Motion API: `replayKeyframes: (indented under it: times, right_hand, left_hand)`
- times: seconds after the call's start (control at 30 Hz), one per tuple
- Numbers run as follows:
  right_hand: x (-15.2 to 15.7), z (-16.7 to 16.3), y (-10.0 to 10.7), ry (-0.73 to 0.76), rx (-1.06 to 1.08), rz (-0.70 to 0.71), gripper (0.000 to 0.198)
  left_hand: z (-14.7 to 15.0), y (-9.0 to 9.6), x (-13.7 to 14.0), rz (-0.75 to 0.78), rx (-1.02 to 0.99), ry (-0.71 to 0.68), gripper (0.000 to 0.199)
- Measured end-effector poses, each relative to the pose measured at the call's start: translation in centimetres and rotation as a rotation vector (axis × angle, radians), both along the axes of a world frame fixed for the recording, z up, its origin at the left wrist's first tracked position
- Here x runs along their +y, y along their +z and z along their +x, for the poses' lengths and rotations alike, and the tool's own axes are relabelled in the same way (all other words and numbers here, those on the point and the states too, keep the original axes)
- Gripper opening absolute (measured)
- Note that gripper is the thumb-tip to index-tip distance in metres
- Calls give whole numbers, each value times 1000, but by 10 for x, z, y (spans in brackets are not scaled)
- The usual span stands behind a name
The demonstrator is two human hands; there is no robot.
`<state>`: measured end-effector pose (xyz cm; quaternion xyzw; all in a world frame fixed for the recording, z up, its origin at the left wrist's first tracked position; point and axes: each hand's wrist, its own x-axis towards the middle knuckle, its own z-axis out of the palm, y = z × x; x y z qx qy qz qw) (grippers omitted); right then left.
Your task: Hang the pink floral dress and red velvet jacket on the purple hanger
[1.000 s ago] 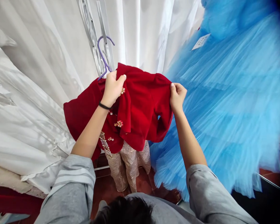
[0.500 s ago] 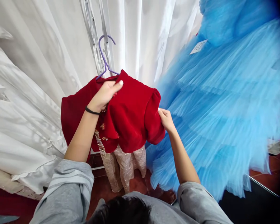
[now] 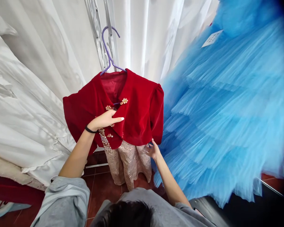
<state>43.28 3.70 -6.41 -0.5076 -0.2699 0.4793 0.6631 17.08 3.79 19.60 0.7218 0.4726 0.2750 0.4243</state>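
Note:
A red velvet jacket (image 3: 142, 110) with gold-and-pearl flower fastenings (image 3: 124, 101) hangs on a purple hanger (image 3: 106, 47). My left hand (image 3: 103, 121) grips the jacket's front edge around mid-chest, its thumb lying over the velvet and its fingers tucked behind the panel. At the jacket's lower hem, near the sleeve opening, is my right hand (image 3: 154, 150); its thumb tip meets the hem while the other fingers sit apart below it. A beaded tassel (image 3: 105, 142) dangles beside my left wrist. Under the jacket shows a shiny beige-pink skirt (image 3: 130, 160).
The hanger's hook is at a silver metal rack post (image 3: 97, 34) before white drapes (image 3: 137, 34). A layered blue tulle gown (image 3: 222, 104) with a white tag (image 3: 212, 38) fills the right side. White fabric (image 3: 26, 119) hangs left, above a red tiled floor (image 3: 104, 184).
My left hand has dropped from the collar to mid-chest, uncovering the neckline and fastenings. My right hand has let go of the sleeve and moved down-left to the hem; the sleeve now hangs straight.

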Motion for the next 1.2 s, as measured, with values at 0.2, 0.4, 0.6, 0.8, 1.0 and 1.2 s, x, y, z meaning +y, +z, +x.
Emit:
replayKeyframes:
  times: [0.2,0.4,0.6,0.8,1.0,1.2]
  right_hand:
    - [2,-12,-26,486,688,-20,21]
    - [-16,-45,-61,545,746,-40,21]
    - [-21,-109,-45,805,624,-72,39]
    - [-12,-141,-31,806,445,-136,39]
    - [-21,-127,-36,756,240,-184,38]
    - [-34,-96,30,1267,-184,-223,29]
  left_hand:
    - [-29,14,-17,67,-101,77,47]
    - [-37,-2,-9,524,140,460,39]
    - [-36,4,-25,440,11,342,35]
    - [-41,-1,-38,447,36,388,37]
    - [-44,-9,-25,651,141,558,32]
    - [-45,-1,-25,945,271,682,28]
